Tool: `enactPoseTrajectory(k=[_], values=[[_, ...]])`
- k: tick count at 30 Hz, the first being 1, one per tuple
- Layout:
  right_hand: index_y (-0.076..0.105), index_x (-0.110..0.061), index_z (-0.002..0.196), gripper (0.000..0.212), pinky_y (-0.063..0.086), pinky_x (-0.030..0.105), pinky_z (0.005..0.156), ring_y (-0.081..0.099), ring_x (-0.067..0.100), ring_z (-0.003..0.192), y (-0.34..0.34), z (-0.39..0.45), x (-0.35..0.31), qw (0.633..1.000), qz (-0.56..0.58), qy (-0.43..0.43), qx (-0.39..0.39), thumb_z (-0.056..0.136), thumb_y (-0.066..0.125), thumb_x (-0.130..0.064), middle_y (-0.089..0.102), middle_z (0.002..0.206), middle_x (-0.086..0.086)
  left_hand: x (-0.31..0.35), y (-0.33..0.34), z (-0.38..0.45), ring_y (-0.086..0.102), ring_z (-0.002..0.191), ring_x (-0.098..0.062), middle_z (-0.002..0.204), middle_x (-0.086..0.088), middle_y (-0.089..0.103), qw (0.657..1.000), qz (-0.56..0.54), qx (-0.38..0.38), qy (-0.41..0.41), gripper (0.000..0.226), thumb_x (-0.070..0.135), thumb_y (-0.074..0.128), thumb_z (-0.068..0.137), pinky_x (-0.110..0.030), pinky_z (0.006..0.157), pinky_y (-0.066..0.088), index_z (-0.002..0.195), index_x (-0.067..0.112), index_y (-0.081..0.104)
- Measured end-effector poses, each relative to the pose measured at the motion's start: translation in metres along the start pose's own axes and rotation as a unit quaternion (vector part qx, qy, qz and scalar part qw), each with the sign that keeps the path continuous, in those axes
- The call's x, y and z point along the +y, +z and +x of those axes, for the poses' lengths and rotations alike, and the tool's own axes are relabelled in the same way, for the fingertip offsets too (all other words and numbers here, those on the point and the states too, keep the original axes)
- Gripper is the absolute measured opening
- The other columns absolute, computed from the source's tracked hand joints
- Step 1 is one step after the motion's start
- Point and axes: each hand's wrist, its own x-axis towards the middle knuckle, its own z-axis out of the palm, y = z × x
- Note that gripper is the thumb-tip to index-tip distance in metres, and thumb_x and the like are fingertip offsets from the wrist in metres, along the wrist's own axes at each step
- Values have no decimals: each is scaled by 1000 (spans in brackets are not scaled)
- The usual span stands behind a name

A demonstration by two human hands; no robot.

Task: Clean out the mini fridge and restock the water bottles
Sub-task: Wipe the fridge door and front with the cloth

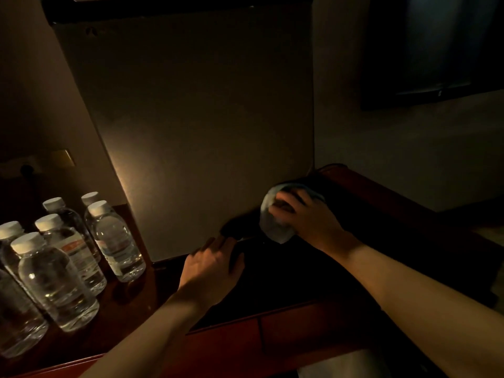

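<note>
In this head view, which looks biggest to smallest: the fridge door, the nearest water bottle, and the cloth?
1. fridge door, by far the largest.
2. nearest water bottle; closeness to the camera enlarges it.
3. cloth, bunched in the right hand and partly hidden, so its real size is unclear.

Your left hand (211,268) and right hand (308,216): both forearms bare, no sleeves, gloves, rings or watch visible.

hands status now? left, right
Left hand: open, resting flat on the dark surface.
Right hand: grips a crumpled pale cloth.
</note>
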Motion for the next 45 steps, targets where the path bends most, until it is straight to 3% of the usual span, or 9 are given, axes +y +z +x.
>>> enactPoseTrajectory(k=[5, 12, 16, 21, 24, 29, 33, 38, 45], values=[[58, -26, 130, 50, 52, 44, 72, 46, 36, 107, -33, 58, 21, 986, 32, 162, 36, 80, 49, -26, 53, 136, 9, 4, -2, 1, 67, 91, -24, 104, 1, 67, 1000, -1, -13, 4, 42, 52, 39, 89, -35, 66, 53, 111, 26, 63], [54, -26, 133, 72, 48, 52, 89, 42, 42, 119, -28, 50, 19, 965, 79, 246, 44, 68, 80, -11, 38, 144, 8, 3, -4, -1, 67, 89, -27, 106, -1, 66, 1000, -17, -7, 0, 46, 54, 35, 88, -37, 67, 55, 110, 24, 63], [48, -33, 128, 47, 55, 45, 71, 44, 40, 111, -4, 0, 0, 983, 47, 176, 12, 82, 53, -26, 39, 137, 5, 6, -3, -4, 68, 89, -25, 106, 1, 67, 1000, -14, -5, 1, 43, 53, 38, 87, -36, 64, 55, 111, 27, 63], [50, -33, 124, 49, 57, 39, 56, 50, 38, 104, -1, -19, 2, 994, 38, 83, -54, 77, 45, -23, 42, 132, 5, 9, 5, -1, 68, 85, -25, 101, 0, 68, 1000, -18, 4, 7, 27, 43, 62, 88, -33, 59, 53, 108, 25, 63], [61, -30, 121, 42, 56, 43, 62, 55, 44, 101, -14, 1, 14, 995, 19, 86, -39, 81, 48, -25, 47, 131, 8, 14, 5, 0, 67, 89, -25, 103, 0, 67, 999, -27, 7, 19, 28, 45, 57, 90, -35, 62, 54, 109, 24, 63], [59, -21, 130, 58, 49, 53, 86, 45, 46, 118, -50, 65, 36, 967, 53, 246, 28, 75, 76, -15, 46, 140, 14, 11, 4, 2, 65, 96, -25, 111, 1, 64, 999, -31, -2, 10, 42, 54, 38, 93, -35, 69, 53, 115, 26, 60], [60, -19, 126, 47, 52, 51, 78, 51, 50, 107, -37, 50, 27, 983, 45, 174, 46, 79, 62, -18, 45, 135, 15, 7, 3, 1, 68, 89, -26, 107, 0, 67, 1000, -18, 7, 4, 49, 56, 33, 89, -35, 66, 53, 115, 26, 62], [65, -34, 116, 47, 58, 39, 62, 48, 35, 105, 10, -22, -20, 998, 23, -13, -62, 71, 54, -25, 43, 130, 3, 1, -2, -9, 67, 89, -23, 105, 3, 66, 1000, -16, 14, -4, 32, 50, 48, 91, -33, 64, 51, 111, 29, 61], [55, -33, 115, 39, 56, 39, 59, 49, 31, 102, 5, -6, -12, 997, 13, -74, -29, 78, 50, -23, 49, 125, 2, -15, -5, -18, 66, 93, -27, 112, -2, 65, 999, -36, 20, -21, 29, 43, 57, 93, -32, 65, 46, 114, 24, 62]])
